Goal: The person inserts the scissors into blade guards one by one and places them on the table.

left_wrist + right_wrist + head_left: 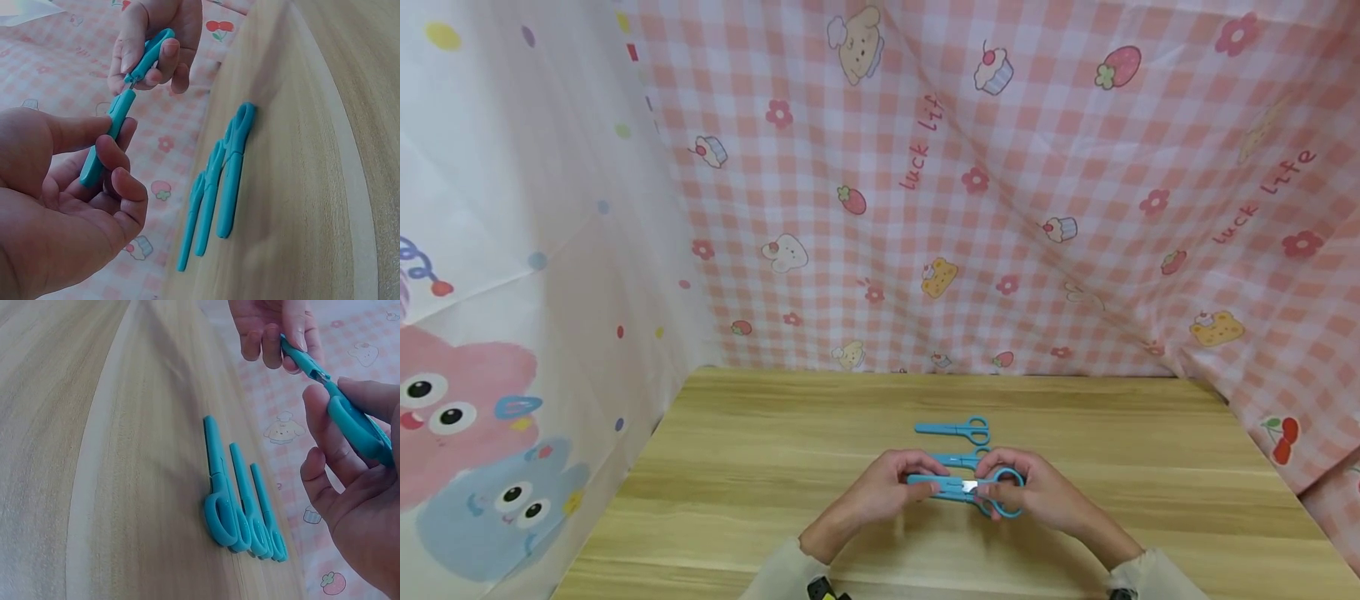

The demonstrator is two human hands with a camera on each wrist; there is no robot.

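Observation:
My left hand (pixel 880 492) pinches the blue blade cover (pixel 120 115) of a pair of scissors between thumb and fingers. On the other side, my right hand (pixel 1037 493) holds the blue handles (pixel 356 428) of the same scissors. A short strip of bare metal blade (pixel 970 486) shows between the cover and the handles, the rest being inside the cover. Both hands are raised over the table, and the held scissors lie nearly level across them in the head view.
Three more blue covered scissors lie in a row on the wooden table (pixel 760 467): a far pair (pixel 951 429), a middle pair (pixel 209 194) and a near pair (pixel 232 181) under the hands. A pink checked cloth (pixel 880 250) hangs behind, and a white printed cloth (pixel 587 275) hangs at left.

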